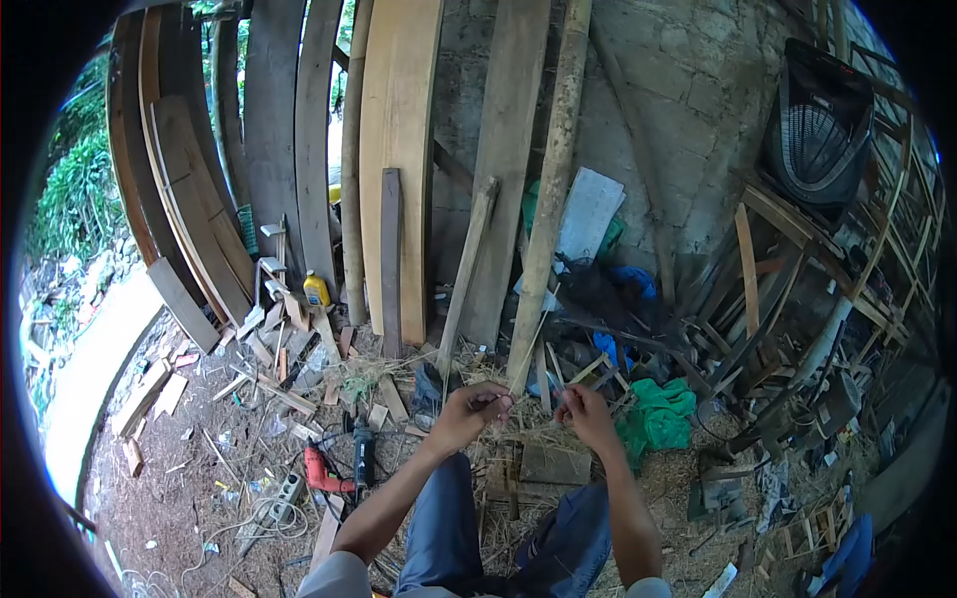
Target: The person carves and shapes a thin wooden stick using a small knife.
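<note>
In front of my knees, my left hand is closed in a pinch, with a thin pale strip rising from near its fingertips. My right hand is a short way across from it, also pinched; what it holds is too small to make out. The two hands are apart. Below them, between my legs, lies a flat wooden block. Beside the block is a hammer-like tool, partly lost among shavings.
A red power tool and a dark teal one lie left of my knee, near a power strip. Green cloth is at the right. Boards and a pole lean on the wall. Wood scraps litter the ground.
</note>
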`<state>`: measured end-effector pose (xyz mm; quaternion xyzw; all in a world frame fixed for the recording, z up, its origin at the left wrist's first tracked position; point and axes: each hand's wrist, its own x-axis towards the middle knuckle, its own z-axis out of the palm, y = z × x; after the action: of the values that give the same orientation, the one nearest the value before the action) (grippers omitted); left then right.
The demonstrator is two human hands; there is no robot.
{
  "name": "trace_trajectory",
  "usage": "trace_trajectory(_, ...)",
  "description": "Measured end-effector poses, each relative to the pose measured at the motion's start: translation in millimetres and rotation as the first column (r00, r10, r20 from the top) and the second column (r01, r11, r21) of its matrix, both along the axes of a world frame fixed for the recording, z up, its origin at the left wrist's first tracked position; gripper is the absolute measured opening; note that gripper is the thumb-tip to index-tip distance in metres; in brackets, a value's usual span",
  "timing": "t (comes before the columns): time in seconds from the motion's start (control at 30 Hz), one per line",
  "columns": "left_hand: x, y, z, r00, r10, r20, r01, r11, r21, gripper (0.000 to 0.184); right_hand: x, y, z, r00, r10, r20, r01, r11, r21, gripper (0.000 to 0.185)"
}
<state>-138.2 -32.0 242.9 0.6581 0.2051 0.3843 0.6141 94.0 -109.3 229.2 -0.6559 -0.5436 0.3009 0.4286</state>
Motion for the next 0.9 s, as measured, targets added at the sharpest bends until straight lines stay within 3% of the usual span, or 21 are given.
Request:
trace_trajectory(0.03,-2,-1,0,1.000,-0.010,0.024,0.010,1.000,-0.016,0.016,-10,-3,5,0.959,0.039,-0.281,-0.014,0.996,0.091,0.032)
trace_trajectory(0.07,-4,-3,1,0.999,-0.021,0.046,0.023,0.999,-0.031,0.018,-19,-7,13,0.958,0.041,-0.283,-0.016,0.996,0.089,0.032)
trace_trajectory(0.13,-5,-10,10,1.000,-0.010,0.029,0.012,0.999,-0.050,0.018,-40,-16,50,0.865,0.226,-0.448,-0.197,0.974,0.112,0.030)
trace_trajectory(0.17,-4,-13,16,1.000,-0.004,0.016,0.005,0.998,-0.064,0.018,-48,-16,61,0.867,0.222,-0.447,-0.188,0.975,0.118,0.030)
trace_trajectory(0.23,-2,-23,21,0.998,-0.027,0.049,0.030,0.997,-0.074,0.018,-61,-14,75,0.809,0.380,-0.449,-0.364,0.923,0.124,0.034)
trace_trajectory(0.4,-10,-48,35,0.994,-0.047,0.103,0.059,0.992,-0.113,0.016,-54,-11,89,0.817,0.453,-0.357,-0.435,0.890,0.135,0.022)
trace_trajectory(0.57,-13,-58,36,0.997,-0.036,0.066,0.044,0.991,-0.123,0.014,-53,-20,102,0.861,0.410,-0.301,-0.411,0.909,0.062,0.017)
trace_trajectory(0.8,-22,-63,29,0.986,-0.064,0.152,0.098,0.969,-0.225,0.014,-33,-8,97,0.943,0.287,-0.172,-0.266,0.955,0.132,0.017)
trace_trajectory(0.87,-31,-67,13,0.991,-0.114,0.065,0.125,0.970,-0.210,0.017,-4,-4,109,0.902,0.107,-0.418,-0.047,0.987,0.153,0.019)
trace_trajectory(0.9,-34,-68,10,0.991,-0.117,0.064,0.128,0.969,-0.211,0.017,3,-3,112,0.902,0.104,-0.419,-0.043,0.987,0.152,0.019)
